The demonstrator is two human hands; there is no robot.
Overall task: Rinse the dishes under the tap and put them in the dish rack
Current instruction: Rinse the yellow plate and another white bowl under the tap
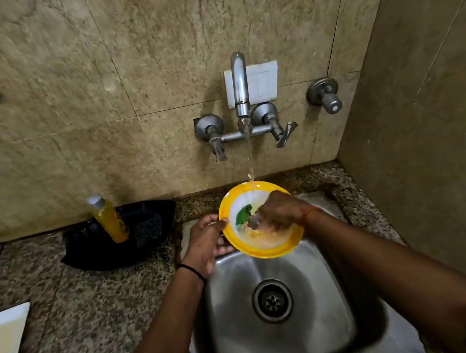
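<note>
A yellow-rimmed plate (272, 251) with a white centre and a green picture is tilted under the running tap (240, 85), over the far end of the steel sink (335, 298). My left hand (207, 242) grips the plate's left rim. My right hand (280, 210) rests on the plate's face, fingers bent and blurred, rubbing it in the water stream. I cannot tell whether the right hand holds anything. No dish rack is in view.
A black tray (90, 249) with a yellow soap bottle (109, 220) and a dark scrubber (148, 229) stands left of the sink on the granite counter (80, 319). A white rectangular plate (0, 338) lies at the left edge. Walls close in behind and on the right.
</note>
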